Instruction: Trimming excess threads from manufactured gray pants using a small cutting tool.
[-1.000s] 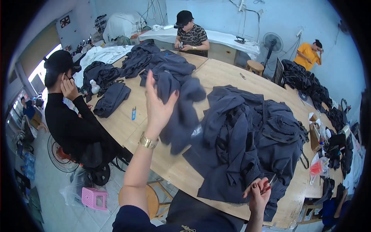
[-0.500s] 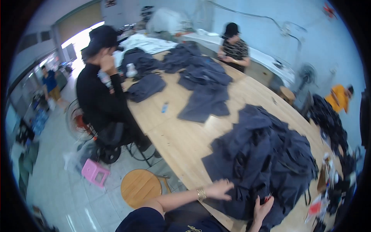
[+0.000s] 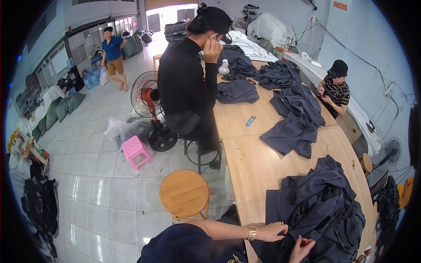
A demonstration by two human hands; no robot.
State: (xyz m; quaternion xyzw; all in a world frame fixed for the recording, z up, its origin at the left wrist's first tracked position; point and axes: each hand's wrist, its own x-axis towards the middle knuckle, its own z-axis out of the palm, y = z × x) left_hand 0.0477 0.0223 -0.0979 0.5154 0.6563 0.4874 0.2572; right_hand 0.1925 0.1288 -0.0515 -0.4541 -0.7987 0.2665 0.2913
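A heap of dark grey-blue garments [image 3: 318,197] lies on the wooden table in front of me. My left hand [image 3: 272,231], with a gold bracelet at the wrist, rests at the heap's near edge. Its fingers are bent and pinch the cloth. Just right of it is my right hand [image 3: 301,249], palm turned up over the garments with thumb and fingers curled. What sits inside those fingers, if anything, is hidden.
The table [image 3: 250,158] carries more dark garments [image 3: 294,114] and blue thread snips [image 3: 251,120]. A person in black [image 3: 186,83] sits at its left side, another [image 3: 335,90] across it. A round wooden stool [image 3: 184,193], pink stool [image 3: 137,151] and fan [image 3: 147,94] stand on the floor.
My view has swung left, so the scene shifts right. My left hand, fingers spread before, now pinches the cloth. The small red item earlier seen in my right hand no longer shows clearly.
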